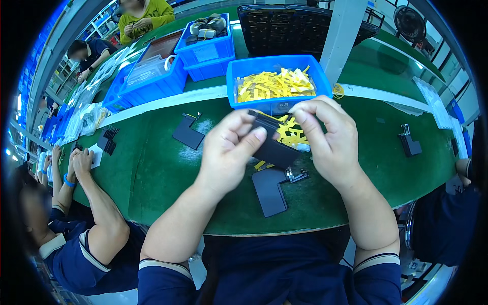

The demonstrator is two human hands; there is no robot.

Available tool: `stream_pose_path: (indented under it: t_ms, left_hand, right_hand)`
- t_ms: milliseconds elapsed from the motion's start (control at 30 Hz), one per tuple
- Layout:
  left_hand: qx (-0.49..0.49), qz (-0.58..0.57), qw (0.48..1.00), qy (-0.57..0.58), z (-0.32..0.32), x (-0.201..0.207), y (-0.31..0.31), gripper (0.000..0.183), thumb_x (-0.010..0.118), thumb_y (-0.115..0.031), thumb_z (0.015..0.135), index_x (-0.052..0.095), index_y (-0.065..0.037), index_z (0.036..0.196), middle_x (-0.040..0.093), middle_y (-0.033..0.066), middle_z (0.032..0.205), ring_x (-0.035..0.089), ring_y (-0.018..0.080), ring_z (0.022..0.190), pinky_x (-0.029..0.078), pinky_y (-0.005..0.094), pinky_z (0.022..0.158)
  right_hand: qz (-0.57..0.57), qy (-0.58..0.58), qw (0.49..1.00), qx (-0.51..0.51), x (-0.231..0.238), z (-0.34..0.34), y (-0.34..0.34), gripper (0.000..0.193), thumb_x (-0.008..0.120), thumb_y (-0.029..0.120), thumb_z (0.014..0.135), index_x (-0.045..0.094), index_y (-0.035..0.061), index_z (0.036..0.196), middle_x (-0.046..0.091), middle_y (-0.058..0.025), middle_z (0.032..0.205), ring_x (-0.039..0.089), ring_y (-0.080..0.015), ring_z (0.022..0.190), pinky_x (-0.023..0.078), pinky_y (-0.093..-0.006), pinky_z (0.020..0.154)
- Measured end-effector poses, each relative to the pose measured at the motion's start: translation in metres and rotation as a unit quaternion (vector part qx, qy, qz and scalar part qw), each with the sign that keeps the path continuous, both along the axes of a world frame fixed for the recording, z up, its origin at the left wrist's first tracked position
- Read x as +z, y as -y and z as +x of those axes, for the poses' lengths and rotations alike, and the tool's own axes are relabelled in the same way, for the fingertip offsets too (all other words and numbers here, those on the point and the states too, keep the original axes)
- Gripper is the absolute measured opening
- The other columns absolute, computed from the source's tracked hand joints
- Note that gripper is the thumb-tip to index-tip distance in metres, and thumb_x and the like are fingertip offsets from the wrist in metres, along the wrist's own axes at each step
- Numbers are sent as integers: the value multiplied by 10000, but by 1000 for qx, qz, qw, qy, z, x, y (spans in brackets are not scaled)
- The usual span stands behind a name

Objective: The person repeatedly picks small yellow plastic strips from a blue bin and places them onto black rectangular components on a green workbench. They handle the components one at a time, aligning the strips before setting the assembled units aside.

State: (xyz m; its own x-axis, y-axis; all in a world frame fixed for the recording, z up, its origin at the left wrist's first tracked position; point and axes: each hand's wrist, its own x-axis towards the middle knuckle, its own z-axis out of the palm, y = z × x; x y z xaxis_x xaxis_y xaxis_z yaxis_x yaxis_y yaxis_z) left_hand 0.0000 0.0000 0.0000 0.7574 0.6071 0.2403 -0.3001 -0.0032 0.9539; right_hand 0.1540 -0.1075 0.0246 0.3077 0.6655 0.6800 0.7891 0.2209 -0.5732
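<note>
Both my hands hold one flat black rectangular part (pixel 274 150) above the green table (pixel 152 173). My left hand (pixel 229 150) grips its left side, thumb pressed on top. My right hand (pixel 328 140) pinches its upper right corner. Yellow strips (pixel 294 136) show just behind the part, between my hands. A second black flat part (pixel 269 192) lies on the table below my hands, next to a small metal clip (pixel 296 176). A blue bin (pixel 244 66) full of yellow strips (pixel 274 84) stands right behind my hands.
Another black part (pixel 189 133) lies left of my hands, and a black piece with a clip (pixel 409 145) sits at the right. More blue bins (pixel 203 51) and a black tray (pixel 284 28) stand at the back. A person's forearms (pixel 84 175) rest on the table at left; others sit farther back.
</note>
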Motion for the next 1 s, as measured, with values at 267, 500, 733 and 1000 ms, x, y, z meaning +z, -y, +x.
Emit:
stream_pose_path:
  t_ms: [267,500,733,1000]
  left_hand:
    - [211,72,948,-227,-40,-6,-112,131,511,-46,845,525,3,966,569,47,816,554,107,715,474,265,676]
    - [368,392,703,-466,-44,-6,-110,428,613,-231,812,549,1,1166,643,173,1000,614,322,930,471,399,816]
    - [336,388,728,-455,-39,14,-91,515,652,-289,787,531,7,1191,626,189,1073,605,311,994,469,391,857]
    - [213,359,683,-599,-46,24,-86,965,806,-463,536,455,53,1272,621,243,1052,610,341,991,471,383,864]
  right_hand:
    - [-21,13,985,-173,-2,53,-5,124,576,81,826,647,-9,873,618,-123,829,611,-249,748,480,-319,694]
    - [-210,70,931,-290,-14,103,0,143,612,82,796,648,-20,889,647,-135,811,628,-231,755,487,-319,711]
    - [-412,28,861,-296,-20,113,-3,320,739,278,692,669,-5,825,650,-155,793,629,-244,755,481,-356,703]
    - [-468,35,830,-302,-14,106,-8,309,731,330,711,687,43,820,671,-136,860,649,-248,832,504,-378,751]
